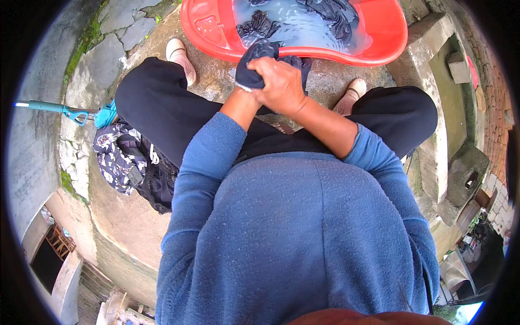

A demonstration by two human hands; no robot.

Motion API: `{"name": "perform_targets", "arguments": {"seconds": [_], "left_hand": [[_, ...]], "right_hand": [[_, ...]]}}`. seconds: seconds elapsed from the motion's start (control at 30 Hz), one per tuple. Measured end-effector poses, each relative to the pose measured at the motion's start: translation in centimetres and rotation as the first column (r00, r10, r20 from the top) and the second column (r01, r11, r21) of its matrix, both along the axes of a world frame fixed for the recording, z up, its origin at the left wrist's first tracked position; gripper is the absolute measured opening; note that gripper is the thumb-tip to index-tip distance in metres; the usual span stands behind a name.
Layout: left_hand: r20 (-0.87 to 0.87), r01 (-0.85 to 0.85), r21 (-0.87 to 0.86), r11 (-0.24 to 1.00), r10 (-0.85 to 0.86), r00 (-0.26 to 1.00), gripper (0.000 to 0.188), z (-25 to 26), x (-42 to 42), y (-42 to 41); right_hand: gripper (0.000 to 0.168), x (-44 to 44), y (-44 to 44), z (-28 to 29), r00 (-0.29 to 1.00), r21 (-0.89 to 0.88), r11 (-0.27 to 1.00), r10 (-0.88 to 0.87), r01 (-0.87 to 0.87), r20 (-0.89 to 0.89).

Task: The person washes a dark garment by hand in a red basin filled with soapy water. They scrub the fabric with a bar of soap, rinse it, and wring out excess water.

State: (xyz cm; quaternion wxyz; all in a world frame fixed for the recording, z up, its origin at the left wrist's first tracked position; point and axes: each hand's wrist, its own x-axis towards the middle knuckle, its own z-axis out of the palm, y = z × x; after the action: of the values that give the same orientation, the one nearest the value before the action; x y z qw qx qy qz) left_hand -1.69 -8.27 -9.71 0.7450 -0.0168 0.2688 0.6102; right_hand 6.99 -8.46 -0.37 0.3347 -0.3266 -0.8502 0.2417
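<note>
A dark wet cloth point(251, 67) is bunched over my left hand point(246, 94), whose wrist shows with a little white suds; its fingers are hidden. My right hand point(280, 83) is closed on the same cloth from the right. More dark fabric hangs behind it near the rim of a red plastic tub point(378, 57). Cloudy water point(298, 30) stands in the tub. Dark garments lie in that water, one crumpled at the left point(258, 26) and a larger one at the right point(339, 20).
Left of my knee lies a heap of clothes with a patterned garment point(118, 158). A teal long-handled tool point(77, 113) reaches out beside it. At the right stands a concrete basin or trough point(438, 122). The wet concrete ground point(207, 83) lies between my feet and the tub.
</note>
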Motion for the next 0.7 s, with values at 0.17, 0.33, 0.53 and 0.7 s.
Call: {"name": "perform_targets", "arguments": {"seconds": [0.17,0.33,0.53,0.7], "left_hand": [[-0.208,0.074,-0.332,0.940,-0.149,0.967,0.021,3.8,2.4,0.9],[-0.246,0.165,0.409,0.897,-0.066,0.967,0.020,-7.9,-1.5,-0.7],[-0.270,-0.036,-0.331,0.943,-0.058,0.961,0.027,6.3,1.9,1.2],[-0.316,-0.046,-0.288,0.956,-0.049,0.947,0.032,4.5,0.5,0.6]], "right_hand": [[0.038,1.4,7.6,-3.1,0.839,-0.240,0.808,-0.487,0.539,0.244],[0.014,-0.1,0.6,1.9,0.998,0.055,0.998,0.037,-0.034,-0.059],[0.032,1.4,7.3,-2.6,0.871,-0.287,0.824,-0.439,0.488,0.222],[0.040,-0.3,0.8,-0.3,0.999,-0.054,0.999,-0.007,0.005,-0.040]]}}
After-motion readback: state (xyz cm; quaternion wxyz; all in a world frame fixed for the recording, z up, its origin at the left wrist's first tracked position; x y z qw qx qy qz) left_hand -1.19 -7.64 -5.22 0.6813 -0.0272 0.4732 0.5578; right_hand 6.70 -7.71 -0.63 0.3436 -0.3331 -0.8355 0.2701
